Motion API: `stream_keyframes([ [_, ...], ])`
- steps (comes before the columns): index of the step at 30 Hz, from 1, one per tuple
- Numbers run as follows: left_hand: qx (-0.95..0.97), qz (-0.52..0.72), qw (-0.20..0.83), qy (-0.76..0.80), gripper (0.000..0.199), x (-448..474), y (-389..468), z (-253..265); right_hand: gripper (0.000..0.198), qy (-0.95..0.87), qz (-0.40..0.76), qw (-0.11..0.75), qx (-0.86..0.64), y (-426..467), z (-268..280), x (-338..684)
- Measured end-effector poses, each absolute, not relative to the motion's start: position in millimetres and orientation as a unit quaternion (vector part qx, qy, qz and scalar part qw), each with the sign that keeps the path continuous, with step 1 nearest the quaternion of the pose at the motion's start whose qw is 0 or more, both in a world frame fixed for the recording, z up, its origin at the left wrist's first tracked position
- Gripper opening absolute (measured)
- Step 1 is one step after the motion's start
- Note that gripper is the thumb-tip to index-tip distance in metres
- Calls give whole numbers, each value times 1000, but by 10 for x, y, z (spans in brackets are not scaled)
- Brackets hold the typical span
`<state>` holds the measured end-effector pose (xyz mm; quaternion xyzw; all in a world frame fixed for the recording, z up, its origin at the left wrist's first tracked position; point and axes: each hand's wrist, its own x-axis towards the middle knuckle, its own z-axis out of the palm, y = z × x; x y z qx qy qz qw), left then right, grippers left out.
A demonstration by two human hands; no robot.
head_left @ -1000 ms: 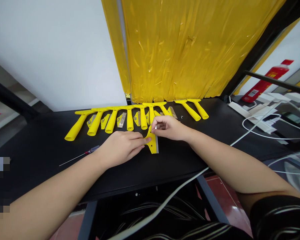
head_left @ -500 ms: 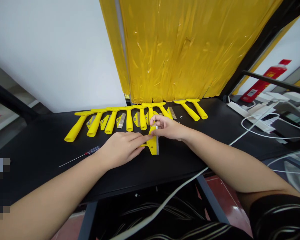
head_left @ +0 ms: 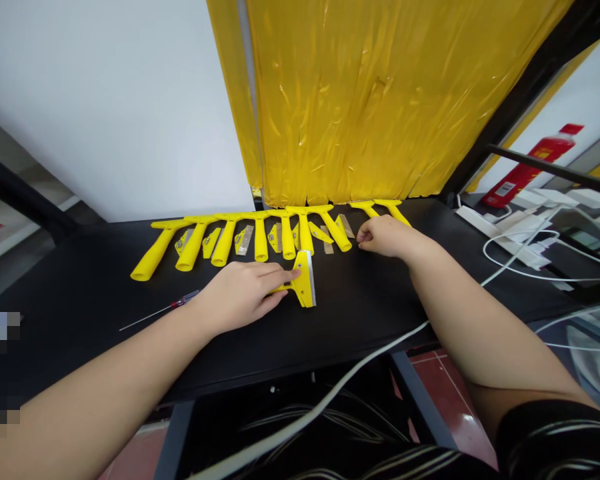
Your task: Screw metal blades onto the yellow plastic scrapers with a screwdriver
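My left hand [head_left: 245, 297] is wrapped round the handle of a yellow scraper [head_left: 304, 287], one finger pressed on its head. A straight metal blade lies along the scraper's right side, and a screw shows in the yellow head. Farther right, my right hand [head_left: 386, 237] is low over the black table, its fingertips pinched together. Whatever lies between those fingertips is too small to make out. Several yellow scraper handles [head_left: 221, 243] stand in a row behind, with small yellow plates and metal blades [head_left: 247, 241] between them.
A screwdriver [head_left: 183, 300] lies on the black table [head_left: 105, 300] left of my left forearm. White power strips [head_left: 505, 233] and cables are at the right, near a red bottle [head_left: 527, 167]. One white cable [head_left: 350, 380] crosses the front edge. Yellow sheeting [head_left: 380, 100] hangs behind.
My right hand has left the scraper head and moved right and back to the table, over where small bits lay. My left hand stays on the scraper, whose head now shows fully.
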<state>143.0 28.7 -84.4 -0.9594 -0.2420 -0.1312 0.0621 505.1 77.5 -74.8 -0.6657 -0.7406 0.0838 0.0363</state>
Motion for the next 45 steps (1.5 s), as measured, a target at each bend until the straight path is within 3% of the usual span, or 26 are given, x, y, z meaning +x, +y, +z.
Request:
stream_keyframes([
  [3,-958,-138,67,-243,37,1428,288,-841,14,-741,61,12,-669,821,-811,5018],
  [12,-956,-141,72,-249,37,1429,279,-831,16,-765,69,66,-637,834,-852,5067],
  [15,-954,-142,77,-253,37,1434,279,-832,5,-777,177,168,-580,728,-778,4969],
  [17,-952,-142,84,-259,37,1442,278,-835,11,-773,294,249,-504,620,-751,4792],
  [19,-948,-144,92,-268,37,1451,279,-838,21,-761,393,265,-443,512,-765,4564],
  [24,-936,-163,115,-291,39,1460,282,-846,20,-706,529,286,-375,394,-915,4149],
  [39,-931,-167,125,-299,36,1487,268,-867,15,-733,514,289,-340,427,-1029,4033],
  [45,-930,-169,129,-298,38,1486,272,-873,25,-704,519,338,-348,427,-1066,4011],
])
